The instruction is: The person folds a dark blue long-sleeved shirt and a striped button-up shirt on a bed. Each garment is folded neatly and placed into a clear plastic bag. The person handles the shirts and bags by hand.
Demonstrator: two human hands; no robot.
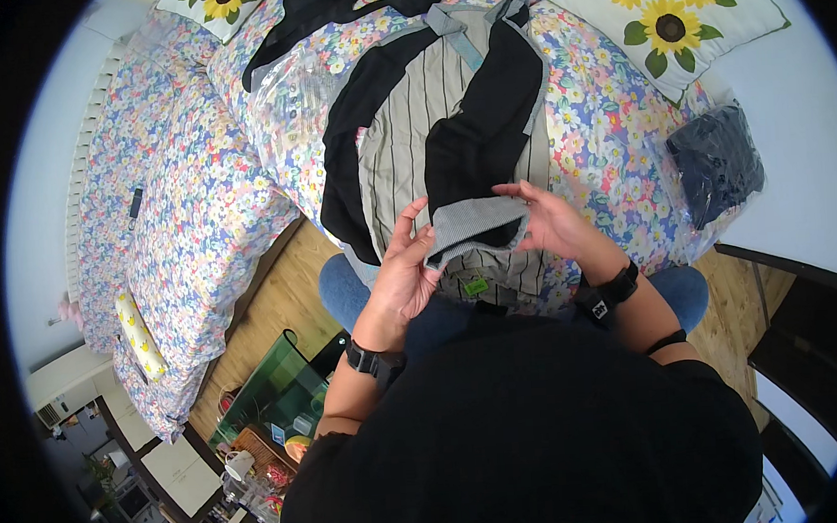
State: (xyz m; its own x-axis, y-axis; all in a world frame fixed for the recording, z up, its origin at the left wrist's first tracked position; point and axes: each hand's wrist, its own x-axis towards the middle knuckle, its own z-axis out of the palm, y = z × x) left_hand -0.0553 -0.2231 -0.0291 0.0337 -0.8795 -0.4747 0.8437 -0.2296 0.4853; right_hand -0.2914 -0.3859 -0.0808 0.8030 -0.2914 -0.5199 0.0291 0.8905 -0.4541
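A striped beige jacket (410,106) with black sleeves and grey trim lies spread over the floral cover before me. My left hand (408,262) pinches the left edge of a grey checked cuff (476,217), thumb on top. At the cuff's right edge is my right hand (547,219), its fingers spread around the opening, some of them hidden behind the fabric. The cuff gapes towards me and shows black inside. Below it, a green tag (475,287) lies on the striped cloth by my lap.
Clear plastic wrapping (293,101) and a black garment (348,6) lie beyond the jacket. A plastic-wrapped dark bundle (718,160) is at right, below a sunflower cushion (669,24). A green glass table (272,383) holding a mug and other items stands at lower left.
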